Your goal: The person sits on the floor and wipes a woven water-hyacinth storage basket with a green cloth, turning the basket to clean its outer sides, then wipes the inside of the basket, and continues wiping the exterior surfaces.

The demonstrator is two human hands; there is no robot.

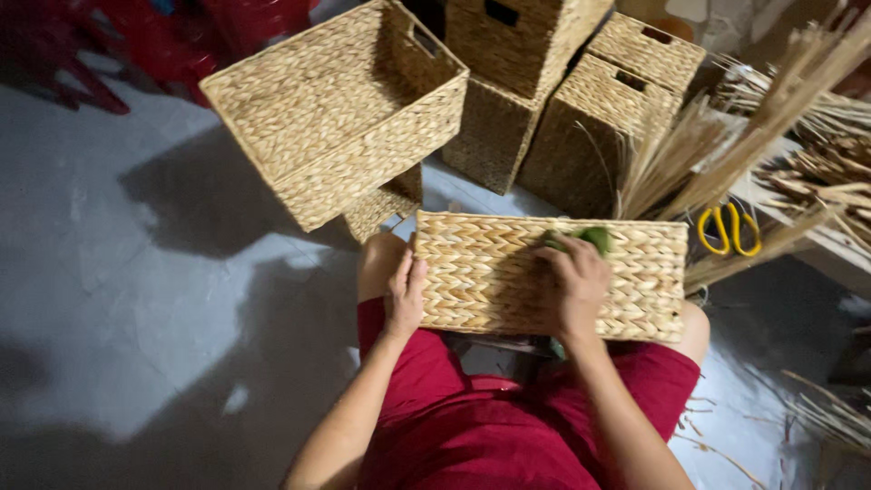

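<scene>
A seated person in red shorts has a rectangular woven straw-coloured basket lying across the knees, its long axis running left to right in front of them. The left hand rests on the basket's left end, fingers loosely curled over the edge, steadying it more than clamping it. The right hand is pressed on the weave right of centre, fingers closed round a small green thing that pokes out above the knuckles; what it is I cannot tell. So the green piece is already in the right hand, up against the basket's far long edge.

Finished woven baskets are stacked on the grey floor beyond, and to the right lie bundles of dried reed and yellow-handled scissors.
</scene>
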